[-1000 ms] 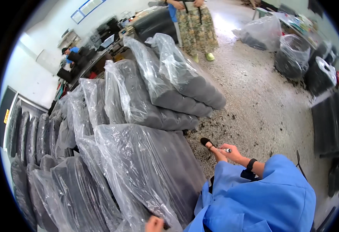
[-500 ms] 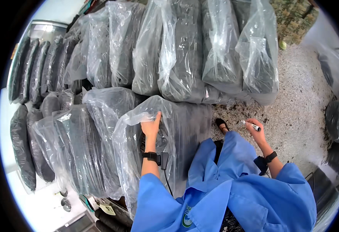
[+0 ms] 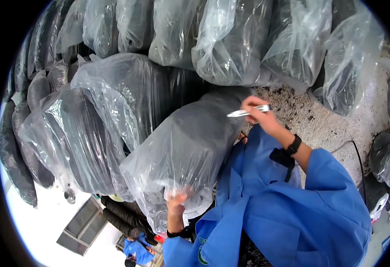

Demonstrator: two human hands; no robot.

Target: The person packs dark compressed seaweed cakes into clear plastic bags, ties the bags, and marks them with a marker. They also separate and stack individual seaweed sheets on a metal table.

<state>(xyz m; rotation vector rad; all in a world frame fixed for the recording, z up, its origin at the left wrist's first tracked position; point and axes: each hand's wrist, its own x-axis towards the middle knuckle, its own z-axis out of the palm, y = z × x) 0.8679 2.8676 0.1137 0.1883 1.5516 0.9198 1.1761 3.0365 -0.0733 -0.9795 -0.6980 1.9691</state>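
In my right hand [image 3: 265,119] is a white marker pen [image 3: 249,111] with dark markings, its narrow end pointing left over a large clear plastic bag [image 3: 184,133]. Dark, bulky contents show through this bag, which lies right in front of me. My left hand [image 3: 176,204] is at the bag's loose, gathered near end, its fingers closed on the plastic, though motion blurs them. Beside it on the left stands another plastic-wrapped dark bundle [image 3: 81,129].
A row of bagged dark bundles [image 3: 230,49] runs along the far side. Speckled floor [image 3: 333,129] with dark scraps lies to the right, crossed by a black cable [image 3: 360,164]. More bags [image 3: 384,151] sit at the right edge. A person in blue [image 3: 137,250] is at lower left.
My left hand has come down toward me, and the bag's plastic has shifted nearer with it. My right hand has moved left and up with the marker, from over the floor to over the bag.
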